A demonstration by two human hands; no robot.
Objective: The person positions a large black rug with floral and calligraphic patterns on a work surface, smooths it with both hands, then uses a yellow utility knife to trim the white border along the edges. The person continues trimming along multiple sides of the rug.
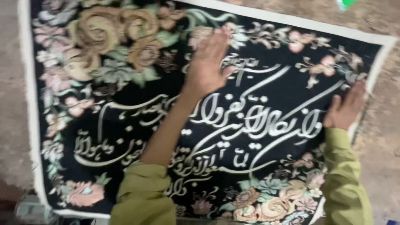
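Note:
A dark woven tapestry with pale flowing script, flower clusters in its corners and a white border lies spread flat on a sandy floor. My left hand rests palm down on its upper middle, fingers spread toward the far edge. My right hand lies on the cloth at its right border, fingers curled lightly on the edge. Both arms wear olive-green sleeves.
Rough tan ground surrounds the tapestry on the left, top and right. A small green and white object sits at the top edge of view. A grey block-like thing lies at the bottom left corner.

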